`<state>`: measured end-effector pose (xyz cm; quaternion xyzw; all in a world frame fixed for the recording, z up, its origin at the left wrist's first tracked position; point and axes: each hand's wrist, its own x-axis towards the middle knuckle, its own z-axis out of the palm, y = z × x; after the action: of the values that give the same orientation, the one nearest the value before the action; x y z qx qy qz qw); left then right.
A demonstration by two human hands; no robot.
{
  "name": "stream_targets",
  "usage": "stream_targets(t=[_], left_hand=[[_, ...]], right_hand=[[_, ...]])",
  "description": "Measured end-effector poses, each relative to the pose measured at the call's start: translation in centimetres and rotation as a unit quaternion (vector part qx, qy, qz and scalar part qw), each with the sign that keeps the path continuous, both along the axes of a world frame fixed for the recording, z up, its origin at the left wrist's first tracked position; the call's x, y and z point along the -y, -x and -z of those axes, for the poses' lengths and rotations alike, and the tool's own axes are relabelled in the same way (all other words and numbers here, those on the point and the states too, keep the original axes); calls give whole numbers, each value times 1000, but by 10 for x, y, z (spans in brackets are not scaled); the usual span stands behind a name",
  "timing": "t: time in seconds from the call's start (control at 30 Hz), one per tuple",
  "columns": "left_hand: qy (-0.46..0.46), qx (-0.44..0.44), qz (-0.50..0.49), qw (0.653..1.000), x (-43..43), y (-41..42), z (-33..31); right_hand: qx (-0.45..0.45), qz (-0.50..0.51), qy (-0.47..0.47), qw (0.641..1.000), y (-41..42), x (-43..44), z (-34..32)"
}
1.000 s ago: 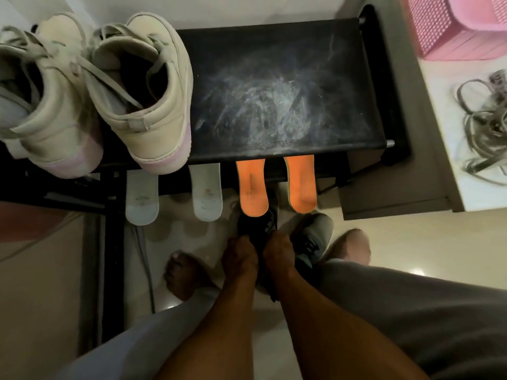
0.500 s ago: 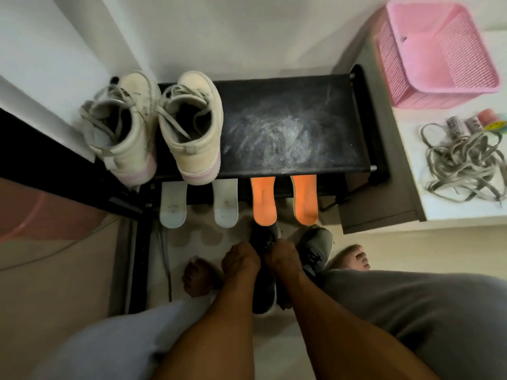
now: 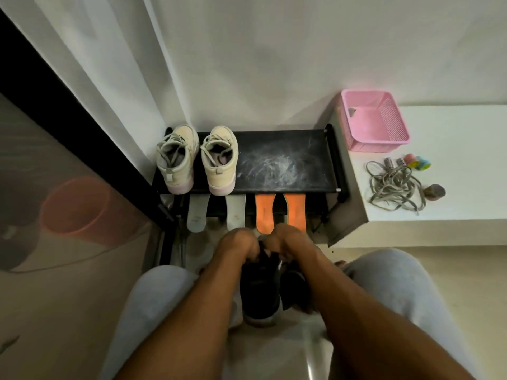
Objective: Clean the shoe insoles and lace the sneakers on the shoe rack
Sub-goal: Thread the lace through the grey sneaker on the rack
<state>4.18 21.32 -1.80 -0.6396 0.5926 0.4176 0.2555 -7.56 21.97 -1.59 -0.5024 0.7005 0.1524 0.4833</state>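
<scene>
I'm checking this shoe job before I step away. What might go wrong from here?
1. The left hand and right hand grip the dark sneaker close to the orange insoles, which jut out from the shoe rack; a bump might knock them to the floor.
2. The grey laces lie in a tangled heap on the white bench; pulling one may knot or drag the others.

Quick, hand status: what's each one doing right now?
Left hand: closed, gripping the black sneaker near its front.
Right hand: closed, gripping the same sneaker.
</scene>
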Motion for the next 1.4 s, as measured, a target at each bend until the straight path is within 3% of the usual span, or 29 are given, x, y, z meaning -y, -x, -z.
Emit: stream_targets(t=[0.1, 0.2, 0.33, 0.5, 0.63, 0.77, 0.93, 1.13, 1.4], left_hand=[[-53, -27, -28, 998, 5, -10, -48], [-47, -58, -59, 995, 10, -18, -87], [24, -79, -54, 995, 17, -26, -139], [117, -91, -43, 988, 38, -21, -168], [267, -100, -17, 958, 67, -4, -136], [389, -99, -11, 916, 92, 20, -65], [423, -120, -49, 897, 114, 34, -8], [481, -129, -30, 867, 131, 36, 6], [436, -204, -69, 874, 131, 42, 16]], right_hand=[[1, -19, 24, 1000, 0, 4, -48], [19, -23, 66, 997, 4, 7, -93], [42, -64, 99, 992, 9, 16, -138], [35, -72, 216, 973, 23, 40, -155], [16, -22, 295, 955, 43, 68, -141], [19, 27, 329, 944, 64, 92, -87], [24, 74, 348, 934, 76, 112, -35], [11, 73, 359, 930, 78, 130, -14], [-45, 62, 350, 934, 66, 136, -15]])
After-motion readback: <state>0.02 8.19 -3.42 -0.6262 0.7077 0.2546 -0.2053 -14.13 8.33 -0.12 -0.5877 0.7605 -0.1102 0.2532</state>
